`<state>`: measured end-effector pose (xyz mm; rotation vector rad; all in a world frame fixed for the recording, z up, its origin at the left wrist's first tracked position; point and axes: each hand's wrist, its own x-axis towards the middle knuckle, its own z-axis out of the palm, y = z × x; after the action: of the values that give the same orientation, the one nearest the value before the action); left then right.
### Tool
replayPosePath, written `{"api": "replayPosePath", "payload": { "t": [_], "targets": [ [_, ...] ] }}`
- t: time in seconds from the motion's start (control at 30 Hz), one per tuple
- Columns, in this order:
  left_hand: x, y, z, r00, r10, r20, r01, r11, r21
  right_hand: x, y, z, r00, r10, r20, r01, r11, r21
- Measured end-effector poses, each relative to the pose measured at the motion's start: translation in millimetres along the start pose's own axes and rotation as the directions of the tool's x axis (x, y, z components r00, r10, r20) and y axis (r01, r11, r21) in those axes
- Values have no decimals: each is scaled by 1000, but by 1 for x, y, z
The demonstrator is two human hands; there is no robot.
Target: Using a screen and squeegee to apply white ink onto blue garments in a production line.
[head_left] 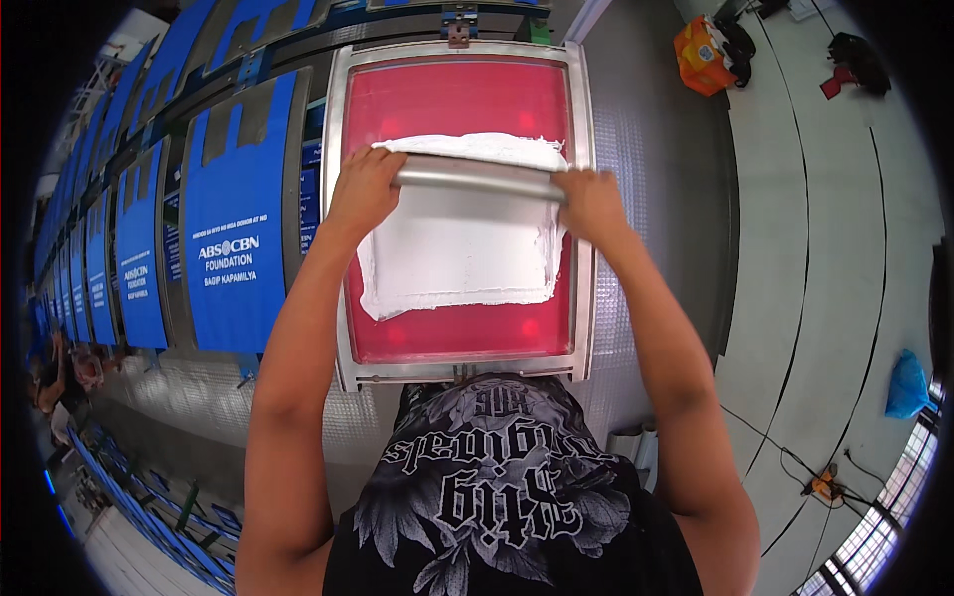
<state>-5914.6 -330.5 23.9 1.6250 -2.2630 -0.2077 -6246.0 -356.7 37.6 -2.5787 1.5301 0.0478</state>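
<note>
A silver squeegee (479,179) spans the framed printing screen in front of me. My left hand (368,191) is closed around its left end. Its right end is in my right hand (595,206), whose fingers are wrapped over it. Beneath the squeegee, white ink (457,253) is spread in a broad rectangle with ragged ridges at its borders. A thicker band of ink lies just beyond the squeegee. Around the ink shows the pink-red screen mesh (447,94), held in a metal frame (580,129). The squeegee's lower edge is hidden from view.
To the left, several blue printed fabric pieces (234,179) lie on boards in a long row. A hinge clamp (459,28) holds the frame's far edge. An orange bag (699,58) and a blue plastic bag (906,385) rest on the right-hand floor. Another person (50,382) is at far left.
</note>
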Motion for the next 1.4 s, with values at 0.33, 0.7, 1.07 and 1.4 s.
{"api": "replayPosePath", "payload": {
  "t": [0.33, 0.7, 1.07, 1.4],
  "targets": [
    [4, 26, -37, 963, 170, 208, -167, 985, -31, -122, -88, -11, 972, 146, 186, -197, 934, 298],
    [-68, -2, -16, 976, -139, -169, 124, 988, -96, -2, -48, 0, 924, -152, -351, 171, 985, 24],
    [-170, 62, -22, 984, -178, 3, 176, 973, -149, -110, -77, 8, 993, -113, -23, 116, 973, 198],
    [-141, 53, -50, 991, -134, 13, 134, 978, -160, -101, -69, -28, 985, -136, -102, 158, 955, 250]
  ]
}}
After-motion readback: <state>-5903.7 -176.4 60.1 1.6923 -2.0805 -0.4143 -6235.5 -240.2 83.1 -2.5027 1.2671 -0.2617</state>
